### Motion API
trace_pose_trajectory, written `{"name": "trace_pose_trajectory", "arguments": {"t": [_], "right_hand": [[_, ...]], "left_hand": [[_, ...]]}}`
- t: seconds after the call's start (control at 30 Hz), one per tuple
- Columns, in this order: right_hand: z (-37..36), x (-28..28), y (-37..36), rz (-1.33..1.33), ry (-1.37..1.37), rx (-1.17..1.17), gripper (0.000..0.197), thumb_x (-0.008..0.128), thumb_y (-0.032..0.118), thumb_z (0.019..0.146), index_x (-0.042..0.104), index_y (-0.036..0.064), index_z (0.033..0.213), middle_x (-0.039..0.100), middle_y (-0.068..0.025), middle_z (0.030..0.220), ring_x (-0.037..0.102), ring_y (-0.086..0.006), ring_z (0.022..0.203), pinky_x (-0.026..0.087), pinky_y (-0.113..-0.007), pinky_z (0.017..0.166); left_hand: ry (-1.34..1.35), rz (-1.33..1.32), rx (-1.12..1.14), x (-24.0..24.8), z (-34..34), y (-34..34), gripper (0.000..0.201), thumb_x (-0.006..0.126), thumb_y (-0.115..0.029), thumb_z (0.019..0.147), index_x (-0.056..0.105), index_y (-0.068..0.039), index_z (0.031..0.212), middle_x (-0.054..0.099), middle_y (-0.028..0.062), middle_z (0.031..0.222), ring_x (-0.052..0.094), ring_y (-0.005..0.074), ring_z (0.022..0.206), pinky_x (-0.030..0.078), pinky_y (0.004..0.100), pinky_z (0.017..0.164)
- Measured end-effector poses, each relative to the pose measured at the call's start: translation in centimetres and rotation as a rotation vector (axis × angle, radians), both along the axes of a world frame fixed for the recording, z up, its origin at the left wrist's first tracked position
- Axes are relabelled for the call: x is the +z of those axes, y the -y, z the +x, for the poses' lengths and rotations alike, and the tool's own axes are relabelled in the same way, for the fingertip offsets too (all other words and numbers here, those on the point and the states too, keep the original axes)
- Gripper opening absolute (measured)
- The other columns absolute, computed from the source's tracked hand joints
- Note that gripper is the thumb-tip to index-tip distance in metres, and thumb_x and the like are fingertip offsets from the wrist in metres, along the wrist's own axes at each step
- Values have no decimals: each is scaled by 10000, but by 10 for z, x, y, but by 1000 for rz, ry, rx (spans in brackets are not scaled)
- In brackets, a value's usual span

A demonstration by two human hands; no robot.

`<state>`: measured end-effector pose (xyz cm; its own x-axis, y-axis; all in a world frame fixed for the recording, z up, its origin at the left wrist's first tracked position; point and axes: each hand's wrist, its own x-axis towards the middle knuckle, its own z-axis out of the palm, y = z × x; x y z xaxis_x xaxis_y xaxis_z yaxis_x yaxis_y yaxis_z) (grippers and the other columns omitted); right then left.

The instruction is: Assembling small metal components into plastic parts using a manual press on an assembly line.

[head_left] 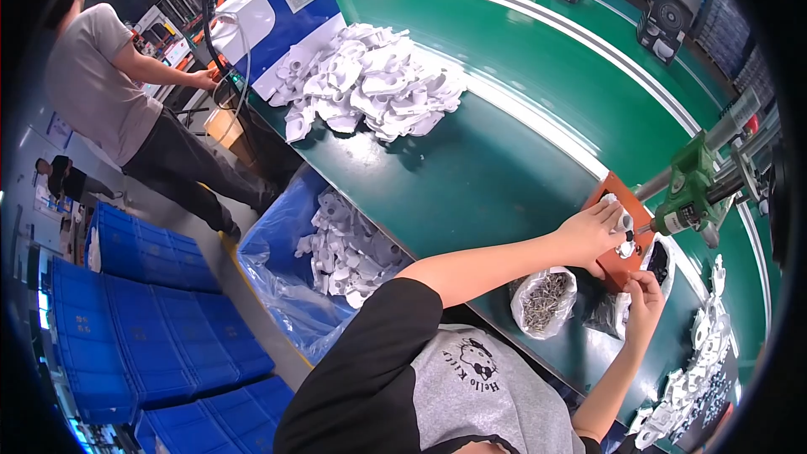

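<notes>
My left hand (pixel 593 237) reaches across to the orange-brown fixture block (pixel 619 267), its fingers laid over a small white plastic part (pixel 625 224) seated there. A black spot shows on that part. The bit of a green machine head (pixel 683 202) points at the part from the right. Close to the block's front edge, my right hand (pixel 646 304) has thumb and fingertips pinched together; whatever lies between them is too small to make out. Beside the hands stand an open bag of metal screws (pixel 545 303) and another bag (pixel 662 267) holding small dark pieces.
White plastic parts (pixel 370 84) are heaped at the table's far left, by a blue-and-white machine (pixel 282 13). More fill a lined blue bin (pixel 290 235). Other white parts (pixel 696 361) lie at right. A green conveyor (pixel 504 25) runs behind. A person (pixel 126 101) stands at left near blue crates (pixel 160 328).
</notes>
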<state>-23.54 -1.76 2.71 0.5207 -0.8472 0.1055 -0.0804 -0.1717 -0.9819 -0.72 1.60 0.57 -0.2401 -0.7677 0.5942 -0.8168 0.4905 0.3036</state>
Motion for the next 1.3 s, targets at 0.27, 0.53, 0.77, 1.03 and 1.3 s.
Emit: {"name": "trace_pose_trajectory", "arguments": {"t": [0.27, 0.53, 0.77, 1.03, 1.3], "right_hand": [[3, -2, 20, 38, 57, -78, 89, 560, -24, 872, 584, -33, 957, 565, -30, 899, 534, -76, 747, 424, -205, 713], [-3, -5, 29, 38, 17, -107, 115, 571, 17, 884, 599, -30, 985, 580, -16, 849, 520, -70, 735, 411, -199, 706], [0, -7, 32, 15, 19, -125, 127, 563, 23, 887, 614, -32, 989, 580, -15, 855, 504, -64, 743, 399, -195, 700], [-1, -24, 55, 2, 43, -115, 131, 574, 39, 880, 588, -23, 995, 584, -22, 894, 515, -73, 747, 412, -201, 695], [-14, -6, 70, -106, -209, -156, 246, 634, 173, 830, 647, -43, 949, 644, -57, 829, 594, -128, 742, 458, -249, 699]], "left_hand": [[20, 24, 2, -1, -1, 1, 746, 820, -439, 519, 556, -6, 1066, 430, 351, 1296, 408, 446, 1256, 277, 467, 1101], [28, 25, 5, 1, -3, 1, 738, 812, -458, 526, 564, -13, 1059, 427, 350, 1301, 402, 444, 1263, 271, 470, 1105], [40, 24, 7, 1, -1, 0, 740, 812, -461, 525, 562, -10, 1056, 427, 351, 1298, 399, 444, 1266, 272, 469, 1105], [58, 24, 32, 3, -2, -2, 761, 817, -458, 514, 549, 2, 1058, 436, 352, 1287, 409, 441, 1256, 282, 466, 1098], [41, 102, -29, 0, -13, 9, 798, 801, -480, 575, 527, 8, 1143, 452, 292, 1305, 398, 422, 1269, 279, 480, 1092]]}}
